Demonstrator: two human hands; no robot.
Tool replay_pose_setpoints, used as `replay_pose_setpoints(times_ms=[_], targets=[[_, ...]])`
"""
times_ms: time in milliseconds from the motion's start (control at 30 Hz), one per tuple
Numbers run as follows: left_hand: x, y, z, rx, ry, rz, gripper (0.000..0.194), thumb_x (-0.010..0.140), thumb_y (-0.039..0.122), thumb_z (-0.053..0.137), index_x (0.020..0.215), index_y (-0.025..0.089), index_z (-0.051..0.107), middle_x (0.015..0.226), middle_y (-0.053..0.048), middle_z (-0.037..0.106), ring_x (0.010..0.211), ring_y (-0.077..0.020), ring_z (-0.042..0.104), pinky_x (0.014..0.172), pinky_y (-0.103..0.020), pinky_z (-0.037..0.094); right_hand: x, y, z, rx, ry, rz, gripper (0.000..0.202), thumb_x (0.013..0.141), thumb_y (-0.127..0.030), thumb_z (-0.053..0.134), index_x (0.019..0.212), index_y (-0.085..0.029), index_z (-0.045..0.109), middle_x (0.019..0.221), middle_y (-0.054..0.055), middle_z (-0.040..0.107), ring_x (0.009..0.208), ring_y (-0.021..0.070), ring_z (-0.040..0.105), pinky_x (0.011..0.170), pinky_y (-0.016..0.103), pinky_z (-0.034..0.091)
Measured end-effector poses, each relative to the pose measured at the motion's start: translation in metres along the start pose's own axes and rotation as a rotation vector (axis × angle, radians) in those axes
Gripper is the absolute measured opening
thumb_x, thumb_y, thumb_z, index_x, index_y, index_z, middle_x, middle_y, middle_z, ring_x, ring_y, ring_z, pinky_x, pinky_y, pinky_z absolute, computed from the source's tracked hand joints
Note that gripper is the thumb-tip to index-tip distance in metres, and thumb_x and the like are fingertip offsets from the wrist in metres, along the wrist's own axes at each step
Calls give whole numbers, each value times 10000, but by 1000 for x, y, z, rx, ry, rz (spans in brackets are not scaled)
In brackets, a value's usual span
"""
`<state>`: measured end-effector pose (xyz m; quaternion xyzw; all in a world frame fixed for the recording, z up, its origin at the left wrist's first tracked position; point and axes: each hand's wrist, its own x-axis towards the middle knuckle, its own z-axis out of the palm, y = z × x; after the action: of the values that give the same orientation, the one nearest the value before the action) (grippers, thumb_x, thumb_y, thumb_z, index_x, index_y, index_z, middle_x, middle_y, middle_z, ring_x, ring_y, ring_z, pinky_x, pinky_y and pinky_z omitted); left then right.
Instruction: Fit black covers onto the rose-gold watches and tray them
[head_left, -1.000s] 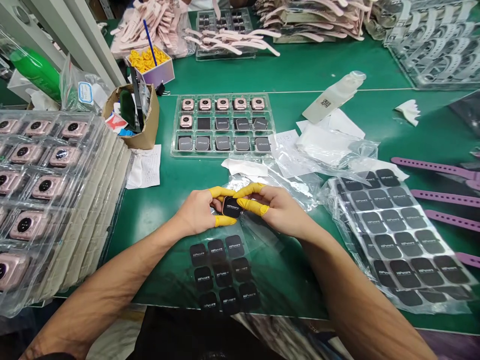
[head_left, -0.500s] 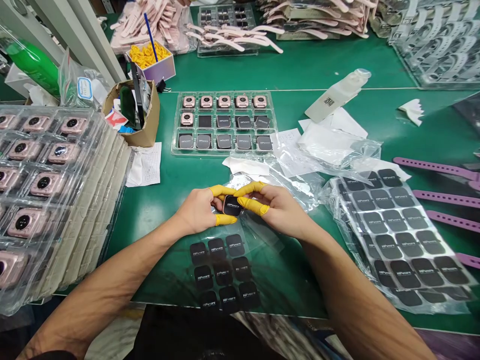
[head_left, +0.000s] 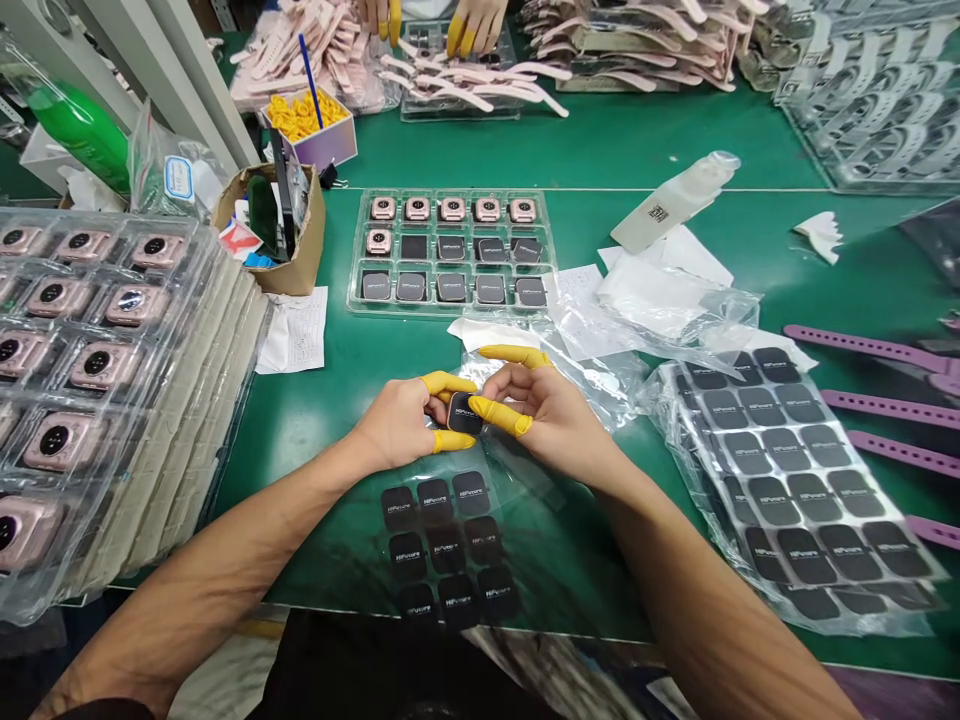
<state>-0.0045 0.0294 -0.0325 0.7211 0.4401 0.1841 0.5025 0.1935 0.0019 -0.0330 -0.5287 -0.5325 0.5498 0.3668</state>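
A small watch case (head_left: 463,413) with a black "HiFuture" face is in my left hand (head_left: 401,420), which is closed on it with yellow-covered fingertips. My right hand (head_left: 540,405) is at the case's right side; its thumb lies over the face's edge, while the index finger is raised and held apart. The other right fingers are curled, and I cannot tell if they touch the case. Just below lies a clear sheet of black "HiFuture" film stickers (head_left: 445,550). Beyond my hands a clear tray (head_left: 352,300) holds pink watch cases, some face up.
Stacked trays of watch cases (head_left: 172,400) stand at left, beside a cardboard box (head_left: 304,240). Sticker sheets (head_left: 795,450) and purple straps (head_left: 892,400) lie at right. A bottle (head_left: 675,205) rests behind crumpled plastic. Another person's hands (head_left: 476,25) are over pink straps at the far side.
My right index finger has lifted off the watch case and spread from the thumb. My left hand still holds the case. Another person's hands have come into view at the far side.
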Motion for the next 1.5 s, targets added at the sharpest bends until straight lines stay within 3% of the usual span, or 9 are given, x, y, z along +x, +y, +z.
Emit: replay_pose_setpoints(times_ms=[233, 300, 433, 500, 667, 833, 1067, 1200, 1500], targets=[[0, -6, 7, -476, 97, -48, 611, 563, 238, 883, 1127, 165, 659, 849, -14, 654, 705, -112, 572, 729, -264, 506, 3, 12, 5, -191, 436, -101, 283, 891, -439, 557, 1100, -249, 576, 777, 0, 594, 582, 165, 619, 612, 373, 570], [-2, -6, 6, -722, 193, -56, 653, 509, 214, 907, 1107, 168, 649, 955, -36, 665, 782, -124, 605, 778, -275, 526, 4, 14, 8, -405, 402, -261, 294, 928, -432, 494, 1122, -234, 595, 836, 39, 606, 643, 181, 615, 625, 380, 560], [2, -5, -12, -909, 388, -36, 606, 621, 337, 860, 1161, 208, 617, 1188, -72, 615, 900, -157, 619, 800, -313, 548, 6, 17, 18, -908, 51, -565, 370, 908, -451, 546, 1196, -227, 608, 1068, 127, 606, 895, 273, 598, 745, 454, 556], [17, -5, -32, -693, 411, -18, 611, 652, 387, 839, 1191, 205, 617, 1259, -100, 577, 950, -193, 612, 805, -346, 548, 7, 19, 23, -1026, -17, -620, 319, 923, -416, 532, 1170, -243, 634, 1120, 133, 597, 940, 285, 578, 777, 466, 549], [104, -5, -97, 387, 484, 22, 582, 593, 428, 876, 1123, 255, 709, 1465, -83, 394, 1321, -338, 360, 1105, -464, 341, 8, 26, 26, -1070, 5, -668, 276, 942, -356, 502, 1153, -253, 647, 1120, 128, 601, 920, 275, 572, 756, 447, 545], [169, -5, -139, 799, 180, -215, 716, 605, 544, 829, 1245, 272, 661, 1426, -114, 428, 1284, -396, 362, 1046, -462, 359, 6, 26, 23, -1077, 3, -673, 284, 939, -370, 508, 1163, -257, 640, 1108, 120, 605, 919, 272, 583, 748, 428, 545], [172, -2, -131, 1004, 269, -198, 411, 877, 521, 561, 1152, 258, 715, 1284, -128, 545, 1223, -371, 404, 1004, -492, 362, 8, 30, 23, -1096, 21, -688, 275, 934, -379, 508, 1152, -272, 636, 1114, 109, 601, 900, 266, 586, 717, 414, 538], [169, 6, -130, 1097, 314, -148, 365, 952, 339, 462, 1194, 181, 684, 1312, -166, 538, 1251, -339, 404, 1018, -456, 370, 9, 32, 24, -1087, 31, -693, 272, 930, -372, 516, 1156, -276, 633, 1106, 98, 599, 883, 251, 581, 731, 405, 531], [171, 20, -163, 1146, 34, -177, 164, 655, 45, 686, 796, 116, 731, 934, -186, 696, 1035, -322, 622, 936, -371, 450, 4, 22, 25, -1101, 53, -717, 257, 927, -355, 518, 1149, -300, 635, 1095, 102, 632, 883, 271, 606, 704, 425, 533]])
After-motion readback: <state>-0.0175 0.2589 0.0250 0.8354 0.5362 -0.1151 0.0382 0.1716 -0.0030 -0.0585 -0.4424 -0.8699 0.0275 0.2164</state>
